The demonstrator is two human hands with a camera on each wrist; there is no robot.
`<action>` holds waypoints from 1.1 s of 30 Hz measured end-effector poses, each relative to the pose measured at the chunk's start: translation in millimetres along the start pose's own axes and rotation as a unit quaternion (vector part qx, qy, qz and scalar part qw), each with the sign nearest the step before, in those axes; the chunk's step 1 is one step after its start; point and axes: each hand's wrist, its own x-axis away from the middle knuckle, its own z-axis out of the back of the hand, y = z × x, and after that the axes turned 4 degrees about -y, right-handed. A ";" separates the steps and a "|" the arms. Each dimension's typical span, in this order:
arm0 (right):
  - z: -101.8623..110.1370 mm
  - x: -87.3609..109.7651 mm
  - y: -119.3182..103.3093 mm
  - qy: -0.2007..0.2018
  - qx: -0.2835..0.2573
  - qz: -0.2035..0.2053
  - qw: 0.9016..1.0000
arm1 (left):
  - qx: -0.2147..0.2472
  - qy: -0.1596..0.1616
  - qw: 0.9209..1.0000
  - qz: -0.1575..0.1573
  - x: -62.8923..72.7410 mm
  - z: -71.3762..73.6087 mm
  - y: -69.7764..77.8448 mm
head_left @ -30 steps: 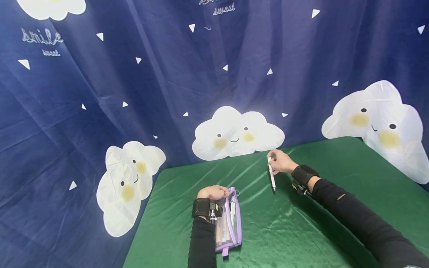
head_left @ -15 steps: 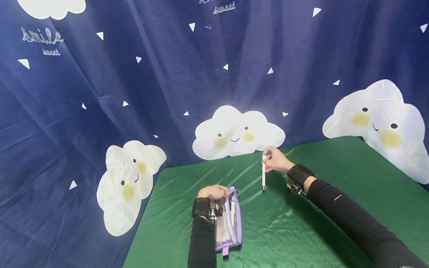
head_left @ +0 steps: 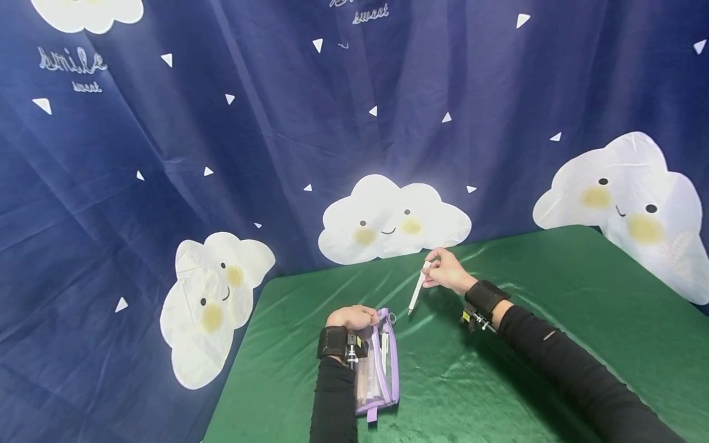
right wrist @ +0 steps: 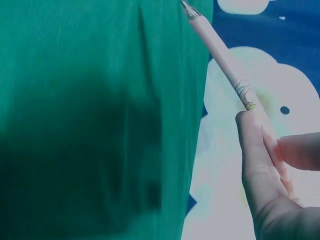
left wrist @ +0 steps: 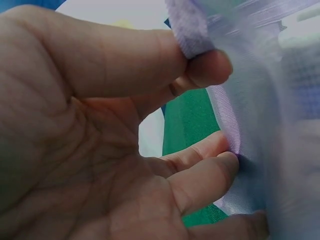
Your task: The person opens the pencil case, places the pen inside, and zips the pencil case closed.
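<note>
A see-through pencil case [head_left: 394,369] with purple edging lies on the green table, its opening facing up. A white pen [head_left: 384,352] and other slim things show inside it. My left hand [head_left: 352,317] holds the far end of the case; in the left wrist view, thumb and finger pinch its purple edging [left wrist: 194,32]. Beyond and to the right, my right hand [head_left: 447,271] pinches another white pen [head_left: 418,292] near its upper end. That pen is tilted, with its metal tip [right wrist: 190,10] pointing down toward the case. A small printed figure marks its barrel.
Green cloth covers the table [head_left: 471,375]. A dark blue curtain [head_left: 277,92] with smiling white clouds [head_left: 394,218] hangs behind its far edge. A small ring [head_left: 392,319] sits at the far end of the case.
My right hand has moved left, bringing the pen closer to the case. The pen's tip has swung from lower right to lower left. My left hand and the case stay put.
</note>
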 end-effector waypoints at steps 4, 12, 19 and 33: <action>-7.5 1.5 -1.2 -0.004 -0.020 -0.006 1.000 | 0.005 -0.003 1.000 -0.004 -0.2 0.4 -0.5; -23.7 6.3 -0.3 -0.011 -0.049 -0.013 0.999 | -0.022 -0.002 1.000 -0.011 -1.5 0.4 -2.4; -41.0 9.2 2.7 -0.017 -0.059 -0.012 0.998 | 0.014 0.000 1.000 0.001 1.4 1.4 0.4; -66.9 18.3 12.0 -0.017 -0.085 -0.034 0.996 | -0.015 0.004 1.000 -0.001 0.6 1.7 1.1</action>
